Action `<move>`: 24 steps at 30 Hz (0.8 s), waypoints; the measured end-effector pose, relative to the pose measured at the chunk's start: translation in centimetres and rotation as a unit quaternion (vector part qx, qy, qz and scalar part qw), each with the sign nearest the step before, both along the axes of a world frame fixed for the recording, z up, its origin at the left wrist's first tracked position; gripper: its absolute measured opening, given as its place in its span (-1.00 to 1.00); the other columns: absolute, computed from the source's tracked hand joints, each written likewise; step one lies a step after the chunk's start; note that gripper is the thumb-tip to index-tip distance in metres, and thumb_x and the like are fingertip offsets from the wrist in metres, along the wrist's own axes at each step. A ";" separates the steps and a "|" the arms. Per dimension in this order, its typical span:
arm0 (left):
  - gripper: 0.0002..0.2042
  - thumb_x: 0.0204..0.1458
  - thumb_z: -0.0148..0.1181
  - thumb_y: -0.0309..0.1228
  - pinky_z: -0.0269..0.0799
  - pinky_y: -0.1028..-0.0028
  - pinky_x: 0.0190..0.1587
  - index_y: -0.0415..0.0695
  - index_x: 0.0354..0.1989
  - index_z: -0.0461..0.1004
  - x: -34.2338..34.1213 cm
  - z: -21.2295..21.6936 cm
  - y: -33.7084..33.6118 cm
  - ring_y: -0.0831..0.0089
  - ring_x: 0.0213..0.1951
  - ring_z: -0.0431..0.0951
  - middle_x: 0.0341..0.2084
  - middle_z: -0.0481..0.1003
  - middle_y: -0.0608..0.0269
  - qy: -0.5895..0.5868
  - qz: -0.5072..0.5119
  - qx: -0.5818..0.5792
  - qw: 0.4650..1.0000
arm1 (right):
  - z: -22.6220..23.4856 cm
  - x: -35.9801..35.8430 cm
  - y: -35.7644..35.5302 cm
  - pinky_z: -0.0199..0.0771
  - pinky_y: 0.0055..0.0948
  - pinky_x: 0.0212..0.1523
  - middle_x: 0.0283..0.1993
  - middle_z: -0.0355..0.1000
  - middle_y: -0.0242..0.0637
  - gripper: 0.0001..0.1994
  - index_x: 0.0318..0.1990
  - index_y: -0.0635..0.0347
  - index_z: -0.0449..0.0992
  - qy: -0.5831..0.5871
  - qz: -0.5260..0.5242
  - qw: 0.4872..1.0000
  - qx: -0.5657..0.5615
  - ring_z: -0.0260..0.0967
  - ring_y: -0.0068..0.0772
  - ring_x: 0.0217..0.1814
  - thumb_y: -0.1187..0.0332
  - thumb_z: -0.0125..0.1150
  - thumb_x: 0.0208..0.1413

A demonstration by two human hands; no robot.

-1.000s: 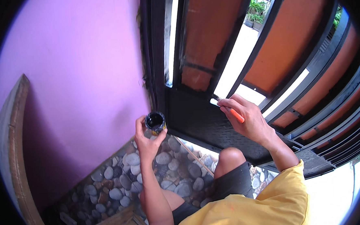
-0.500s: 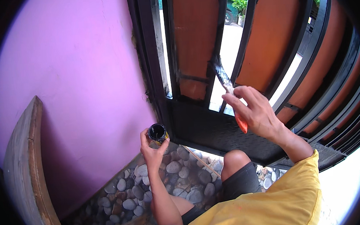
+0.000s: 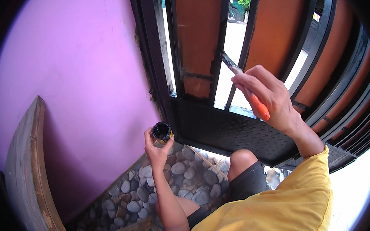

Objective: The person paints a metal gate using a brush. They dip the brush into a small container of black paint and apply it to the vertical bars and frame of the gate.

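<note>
My right hand point(image 3: 266, 92) is closed around a paintbrush point(image 3: 260, 107) with an orange handle. The brush's dark, paint-coated bristles point up and left, at the black edge beside a rust-brown panel point(image 3: 200, 35) of the gate. Whether the tip touches that edge is hard to tell. Lower down, near the purple wall, my left hand point(image 3: 157, 148) grips a small open paint can point(image 3: 162, 131) with fingers on one side and thumb on the other. Its inside looks black and its outside shows some yellow. Black bars and a black textured plate point(image 3: 227, 128) make up the gate's frame.
A purple wall point(image 3: 82, 79) rises at the left, with a curved wooden piece point(image 3: 39, 165) in front of it. Rounded stones point(image 3: 133, 207) cover the ground below my left arm. A thin stick point(image 3: 208, 163) lies by the gate's foot. Plants and a wheel show beyond the bars.
My right hand has moved up and slightly right, and the brush has tilted more to the left, its tip higher along the bar. The left hand and can have barely moved.
</note>
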State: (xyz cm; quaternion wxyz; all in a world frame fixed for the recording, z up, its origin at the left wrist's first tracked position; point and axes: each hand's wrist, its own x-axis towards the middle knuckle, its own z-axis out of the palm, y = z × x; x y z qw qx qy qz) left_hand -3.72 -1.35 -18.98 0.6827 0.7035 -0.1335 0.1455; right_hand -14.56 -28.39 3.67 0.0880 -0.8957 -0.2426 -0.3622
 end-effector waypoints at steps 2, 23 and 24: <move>-0.42 -0.23 0.47 -0.52 0.41 0.39 0.04 -0.24 0.02 0.34 -0.1 -0.1 0.2 0.41 -0.11 0.55 -0.19 0.52 0.17 -0.001 0.006 0.002 1.000 | -1.7 -0.6 0.9 0.50 -0.30 -0.36 -0.31 0.37 -0.21 -0.72 -0.06 0.17 0.44 0.082 0.030 0.996 0.022 0.45 -0.12 -0.33 0.55 0.27 0.06; -0.43 -0.24 0.50 -0.47 0.41 0.37 0.04 -0.23 -0.01 0.36 0.3 -0.5 -0.1 0.39 -0.12 0.56 -0.19 0.52 0.17 -0.018 -0.005 0.006 1.000 | 3.8 1.7 -1.7 0.59 -0.49 -0.35 -0.32 0.43 -0.26 -0.68 -0.04 0.11 0.55 -0.216 -0.035 0.975 0.021 0.51 -0.29 -0.33 0.59 0.34 0.02; -0.43 -0.24 0.50 -0.47 0.42 0.37 0.04 -0.23 -0.01 0.36 0.1 -0.1 -0.3 0.39 -0.12 0.56 -0.19 0.52 0.17 -0.011 0.001 0.006 1.000 | 5.5 1.8 -1.8 0.60 -0.50 -0.35 -0.30 0.44 -0.26 -0.66 -0.03 0.11 0.56 -0.277 -0.031 0.960 -0.009 0.52 -0.29 -0.31 0.59 0.35 0.01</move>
